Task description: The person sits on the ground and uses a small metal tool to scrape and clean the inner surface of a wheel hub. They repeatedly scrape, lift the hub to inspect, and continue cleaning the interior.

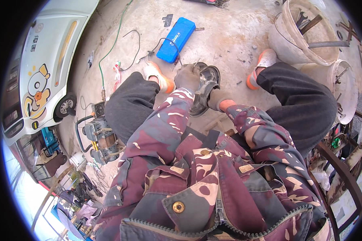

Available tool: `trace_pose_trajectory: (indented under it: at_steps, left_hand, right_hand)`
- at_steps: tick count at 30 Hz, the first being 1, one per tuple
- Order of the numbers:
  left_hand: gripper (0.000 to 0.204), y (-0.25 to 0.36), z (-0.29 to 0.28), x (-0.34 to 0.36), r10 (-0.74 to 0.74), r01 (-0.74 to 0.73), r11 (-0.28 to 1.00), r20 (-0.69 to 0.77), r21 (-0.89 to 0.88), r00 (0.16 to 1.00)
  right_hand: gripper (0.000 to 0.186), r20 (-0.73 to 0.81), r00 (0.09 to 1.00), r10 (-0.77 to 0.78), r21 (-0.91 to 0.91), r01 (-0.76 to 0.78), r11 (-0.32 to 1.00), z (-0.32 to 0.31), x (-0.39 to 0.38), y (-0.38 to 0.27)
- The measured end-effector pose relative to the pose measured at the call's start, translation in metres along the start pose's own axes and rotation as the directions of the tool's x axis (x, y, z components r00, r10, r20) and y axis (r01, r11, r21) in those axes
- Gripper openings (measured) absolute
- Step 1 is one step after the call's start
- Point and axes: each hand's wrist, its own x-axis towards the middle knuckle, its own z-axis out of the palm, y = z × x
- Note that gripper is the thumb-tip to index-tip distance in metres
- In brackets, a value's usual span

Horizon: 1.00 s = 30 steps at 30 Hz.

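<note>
Between my feet is a dark, round metal part (208, 77) with a raised rim and a hub. My gloved left hand (188, 77) is curled at its upper left side, with a short thin piece showing by the fingertips; what the fingers grip is hard to make out. My gloved right hand (219, 97) is closed on the part's lower right side. A blue plastic case (176, 39) lies just beyond, with a dark cable across it.
A small compressor (104, 139) with a green hose stands at left, beside a white van (44, 80) with a cartoon decal. Two buckets (293, 48) holding tools and metal bars stand at right. A rusty metal frame (334, 162) is at lower right.
</note>
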Motion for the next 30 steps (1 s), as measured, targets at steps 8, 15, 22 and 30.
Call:
trace_pose_trajectory:
  at_steps: [8,15,22,30]
  left_hand:
    - [0.027,0.031,0.003,-0.008,0.039,-0.041,0.999,0.067,0.035,0.997]
    - [0.028,0.044,0.005,-0.004,0.018,-0.022,0.999,0.091,0.039,0.996]
    - [0.031,0.06,0.013,-0.005,0.016,-0.022,0.995,0.063,0.097,0.998]
    - [0.032,0.058,0.009,0.003,0.018,-0.025,0.995,0.076,0.101,0.997]
  right_hand:
    - [0.044,-0.051,0.999,0.003,0.039,-0.001,0.999,0.015,0.002,0.015]
    - [0.039,-0.067,0.865,-0.498,-0.022,0.497,0.867,0.006,0.027,0.039]
    - [0.035,-0.051,0.831,-0.554,0.096,0.556,0.826,0.006,0.042,0.07]
    - [0.045,0.129,0.94,-0.316,0.003,0.318,0.948,0.042,0.072,0.085]
